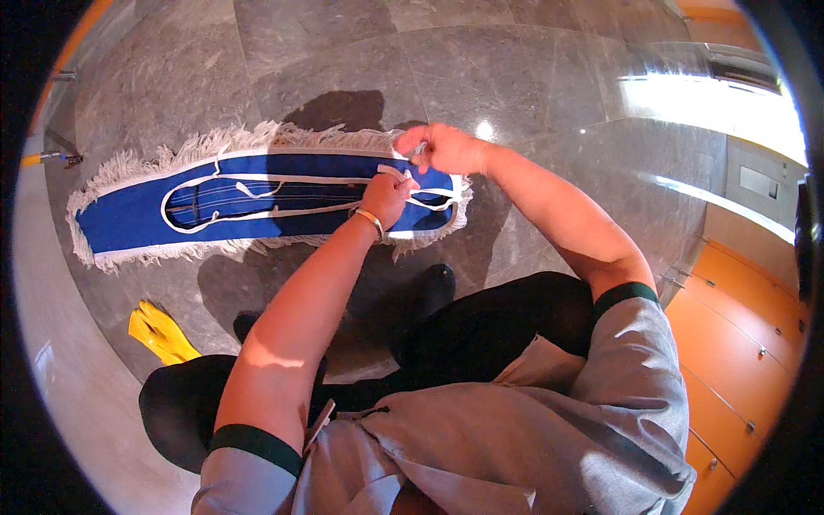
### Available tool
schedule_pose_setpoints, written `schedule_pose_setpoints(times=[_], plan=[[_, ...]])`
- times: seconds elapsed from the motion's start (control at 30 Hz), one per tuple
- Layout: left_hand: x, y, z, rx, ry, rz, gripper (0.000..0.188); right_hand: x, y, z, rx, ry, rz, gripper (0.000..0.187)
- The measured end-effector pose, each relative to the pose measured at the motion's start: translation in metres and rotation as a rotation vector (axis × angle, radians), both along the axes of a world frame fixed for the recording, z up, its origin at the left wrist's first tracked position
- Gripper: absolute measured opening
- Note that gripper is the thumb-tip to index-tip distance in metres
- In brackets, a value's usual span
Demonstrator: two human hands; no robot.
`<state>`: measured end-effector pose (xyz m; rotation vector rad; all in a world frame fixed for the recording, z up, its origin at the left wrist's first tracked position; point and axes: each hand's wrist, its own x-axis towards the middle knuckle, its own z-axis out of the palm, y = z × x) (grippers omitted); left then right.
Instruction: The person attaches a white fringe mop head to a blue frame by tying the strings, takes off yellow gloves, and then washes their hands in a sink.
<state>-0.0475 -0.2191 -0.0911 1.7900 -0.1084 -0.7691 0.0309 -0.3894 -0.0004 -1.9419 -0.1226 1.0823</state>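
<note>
Gray tiled floor (532,94), blue mop cover (292,226), left hand (384,199) pinching its white tie (390,170), right hand (453,149) grip unclear.

The blue mop pad (283,226) is viewed steeply downward from above its near long side by a head-worn fisheye camera, close by yet framed whole.

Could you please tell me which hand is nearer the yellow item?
Left: the left hand, over the blue mop pad, is ahead and right of the yellow item; the right hand is farther that way.
</note>
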Motion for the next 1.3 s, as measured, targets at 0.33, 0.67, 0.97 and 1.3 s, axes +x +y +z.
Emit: schedule_pose_setpoints(times=[0.33, 0.67, 0.97, 1.3], plan=[[-0.001, 0.002, 0.013, -0.160, 0.365, 0.222, 0.022, -0.017, -0.020, -0.007, -0.228, -0.258, 0.229, 0.012], [-0.005, -0.005, 0.024, 0.264, -0.005, 0.137, 0.010, -0.023, -0.028, -0.012, -0.086, 0.040, 0.285, 0.020], [-0.011, -0.022, 0.040, 0.482, -0.474, 0.113, 0.021, -0.033, -0.014, -0.043, -0.186, -0.297, 0.313, 0.022], [-0.018, -0.013, 0.040, 0.467, -0.604, 0.022, 0.028, -0.032, -0.008, -0.024, 0.042, -0.030, 0.148, 0.021]])
